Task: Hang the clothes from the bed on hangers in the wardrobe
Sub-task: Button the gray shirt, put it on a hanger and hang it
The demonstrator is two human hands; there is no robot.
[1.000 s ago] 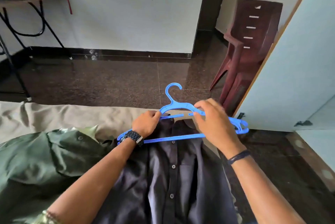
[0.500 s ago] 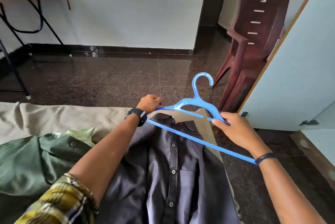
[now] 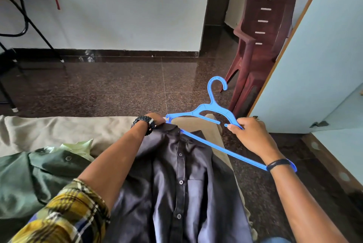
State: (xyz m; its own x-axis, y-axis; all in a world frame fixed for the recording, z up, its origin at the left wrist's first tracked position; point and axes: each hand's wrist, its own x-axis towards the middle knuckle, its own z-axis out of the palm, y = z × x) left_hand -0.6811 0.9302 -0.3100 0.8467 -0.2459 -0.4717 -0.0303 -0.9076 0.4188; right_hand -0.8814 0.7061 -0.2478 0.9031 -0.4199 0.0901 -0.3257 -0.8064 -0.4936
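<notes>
The dark floor [image 3: 117, 85] past the bed [image 3: 59, 130] is open. On the right, stacked brown chairs [image 3: 261, 46] and a pale door [image 3: 318, 65] stand close together, leaving little room.

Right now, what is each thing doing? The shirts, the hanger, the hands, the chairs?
Dark shirt: flat on bed, buttoned.
Green shirt: crumpled on bed.
Hanger: tilted, one end at the dark shirt's collar.
Left hand: grips collar.
Right hand: holds hanger.
Chairs: stacked.

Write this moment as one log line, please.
left hand: holds shirt collar | right hand: holds hanger | hanger: entering collar
</notes>
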